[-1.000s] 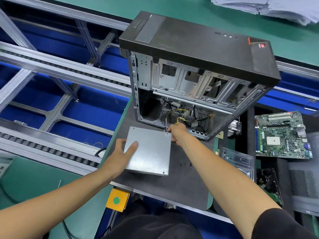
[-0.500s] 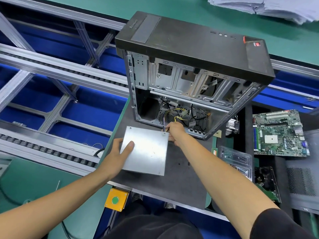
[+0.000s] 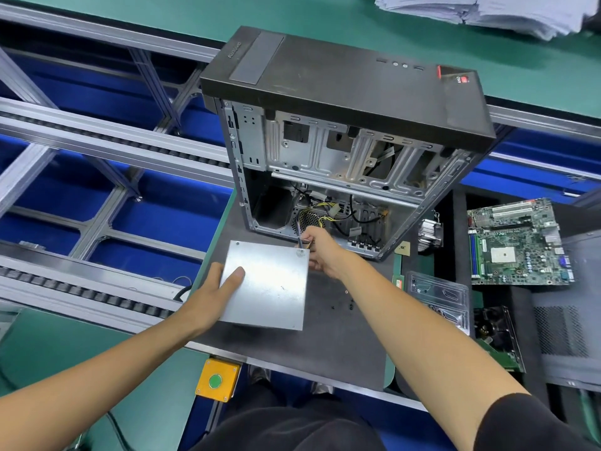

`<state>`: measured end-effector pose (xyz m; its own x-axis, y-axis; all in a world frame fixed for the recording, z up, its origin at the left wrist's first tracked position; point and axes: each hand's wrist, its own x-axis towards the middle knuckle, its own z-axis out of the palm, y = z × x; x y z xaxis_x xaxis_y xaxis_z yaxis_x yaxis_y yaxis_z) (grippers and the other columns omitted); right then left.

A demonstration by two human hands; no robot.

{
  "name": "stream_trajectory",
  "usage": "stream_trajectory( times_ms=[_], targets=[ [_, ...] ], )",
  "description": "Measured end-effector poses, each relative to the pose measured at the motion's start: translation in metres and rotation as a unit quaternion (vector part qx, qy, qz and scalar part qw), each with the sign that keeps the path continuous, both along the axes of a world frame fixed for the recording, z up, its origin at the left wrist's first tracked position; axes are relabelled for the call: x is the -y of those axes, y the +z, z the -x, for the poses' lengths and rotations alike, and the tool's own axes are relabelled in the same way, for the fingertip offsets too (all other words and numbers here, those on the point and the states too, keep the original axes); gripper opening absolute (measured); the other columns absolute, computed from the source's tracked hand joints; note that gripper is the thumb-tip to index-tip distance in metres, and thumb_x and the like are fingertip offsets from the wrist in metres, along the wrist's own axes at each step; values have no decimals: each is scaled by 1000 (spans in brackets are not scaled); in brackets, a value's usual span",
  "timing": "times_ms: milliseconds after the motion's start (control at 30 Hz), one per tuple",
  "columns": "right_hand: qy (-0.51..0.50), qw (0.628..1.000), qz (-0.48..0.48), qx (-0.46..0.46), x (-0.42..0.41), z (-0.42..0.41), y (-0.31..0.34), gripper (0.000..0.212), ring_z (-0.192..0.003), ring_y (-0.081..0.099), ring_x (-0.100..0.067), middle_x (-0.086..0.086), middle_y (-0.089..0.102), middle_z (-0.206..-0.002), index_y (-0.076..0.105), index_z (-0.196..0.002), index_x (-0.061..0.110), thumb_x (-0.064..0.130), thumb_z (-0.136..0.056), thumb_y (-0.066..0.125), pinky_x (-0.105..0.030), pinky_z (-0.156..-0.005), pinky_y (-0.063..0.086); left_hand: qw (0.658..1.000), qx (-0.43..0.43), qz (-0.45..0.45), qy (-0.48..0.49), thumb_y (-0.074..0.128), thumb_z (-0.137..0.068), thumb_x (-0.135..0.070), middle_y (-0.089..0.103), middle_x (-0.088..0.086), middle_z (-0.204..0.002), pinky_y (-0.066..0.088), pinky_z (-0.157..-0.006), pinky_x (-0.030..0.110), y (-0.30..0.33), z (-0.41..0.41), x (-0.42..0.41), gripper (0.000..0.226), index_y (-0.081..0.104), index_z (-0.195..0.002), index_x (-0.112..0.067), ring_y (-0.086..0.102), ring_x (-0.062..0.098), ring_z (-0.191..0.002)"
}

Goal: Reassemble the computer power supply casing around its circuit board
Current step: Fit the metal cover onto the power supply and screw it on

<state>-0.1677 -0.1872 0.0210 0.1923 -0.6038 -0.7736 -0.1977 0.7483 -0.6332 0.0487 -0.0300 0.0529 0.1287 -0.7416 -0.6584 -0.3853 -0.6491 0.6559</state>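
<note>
**Power supply casing, held at counter front, below open tower**

Item 1. Power supply casing: plain grey metal box, flat top face up, on the dark mat of the counter, just in front of the tower's open side. Left hand grips its left edge, thumb laid across the top face, fingers hidden beneath. Right hand sits at the far right corner, fingers curled and pinching a bundle of wires that runs up into the tower.

Item 2. Computer tower: black shell, side panel off. Contents: bare metal drive bays above; lower compartment holds yellow and black cable loops, a perforated grille and rear slot brackets.

Item 3. Clear plastic tray, right of the mat; contents too small to tell.

Item 4. Motherboard, green, far right, beside a finned heatsink.

Item 5. Yellow button box, green button, at the counter's front edge.
</note>
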Motion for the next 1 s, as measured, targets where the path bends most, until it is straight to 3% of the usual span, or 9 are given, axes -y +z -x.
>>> stream_trajectory(
  times_ms=[100, 267, 367, 500, 600, 767, 833, 933, 1000],
  targets=[
    [68, 997, -15, 41, -2, 8, 8, 17, -80, 54, -19, -7, 57, -103, 47, -95, 22, 35, -85, 51, -25, -56, 43, 1000, 1, 5, 0, 27, -68, -99, 60, -3, -126, 46, -105, 54, 2, 2, -1, 81, 32, -126, -44, 62, 22, -111],
    [142, 983, -37, 107, 0, 17, 17, 27, -107, 52, -28, -13, 53, -116, 53, -111, 15, 34, -92, 47, -43, -78, 55, 1000, 8, 4, -8, 25, -66, -99, 59, -2, -121, 48, -102, 53, 2, 3, -1, 82, 31, -125, -42, 62, 22, -108],
    [152, 983, -17, 106, -6, 16, 16, 20, -103, 50, -28, -16, 50, -118, 47, -109, 15, 27, -93, 47, -40, -75, 52, 1000, 0, 4, 0, 26, -65, -101, 59, -4, -120, 51, -100, 53, -3, 0, -2, 82, 31, -124, -44, 63, 21, -106],
    [130, 987, 1, 89, -12, 14, 8, 48, -97, 49, -28, -19, 51, -124, 34, -138, 17, 23, -93, 51, -34, -68, 51, 999, -31, 3, 31, 34, -64, -102, 58, -4, -124, 50, -103, 53, -12, -1, -3, 87, 31, -129, -44, 63, 22, -111],
    [134, 987, 8, 88, -11, 14, 7, 48, -100, 52, -27, -19, 50, -135, 36, -138, 19, 23, -93, 53, -35, -70, 55, 998, -47, -1, 49, 38, -63, -100, 57, -1, -124, 50, -103, 52, -15, 1, -2, 89, 31, -130, -40, 63, 22, -110],
    [130, 988, 28, 82, -9, 13, 2, 50, -98, 50, -24, -10, 50, -123, 39, -142, 13, 22, -94, 51, -30, -58, 53, 997, -58, -7, 59, 40, -66, -95, 57, -2, -124, 47, -105, 54, -13, 3, 2, 85, 36, -127, -37, 61, 22, -113],
    [122, 988, 34, 83, -9, 13, -2, 44, -96, 50, -23, -10, 51, -117, 44, -137, 11, 21, -95, 50, -28, -56, 52, 997, -53, -7, 59, 40, -66, -95, 55, -2, -126, 46, -106, 55, -14, 3, 2, 85, 37, -128, -35, 59, 24, -115],
    [128, 986, 43, 94, -9, 13, -8, 10, -96, 51, -23, -8, 51, -110, 52, -102, 16, 21, -94, 51, -29, -56, 51, 996, -58, -8, 65, 41, -65, -97, 56, -2, -126, 46, -106, 55, -18, 1, 0, 84, 38, -124, -38, 60, 24, -115],
    [135, 985, 46, 95, -8, 13, -10, 7, -106, 52, -27, -6, 49, -113, 50, -95, 20, 24, -91, 54, -34, -62, 54, 994, -74, -5, 79, 46, -61, -100, 57, -6, -125, 46, -106, 53, -21, 0, -1, 75, 41, -114, -47, 60, 20, -114]
  ],
)
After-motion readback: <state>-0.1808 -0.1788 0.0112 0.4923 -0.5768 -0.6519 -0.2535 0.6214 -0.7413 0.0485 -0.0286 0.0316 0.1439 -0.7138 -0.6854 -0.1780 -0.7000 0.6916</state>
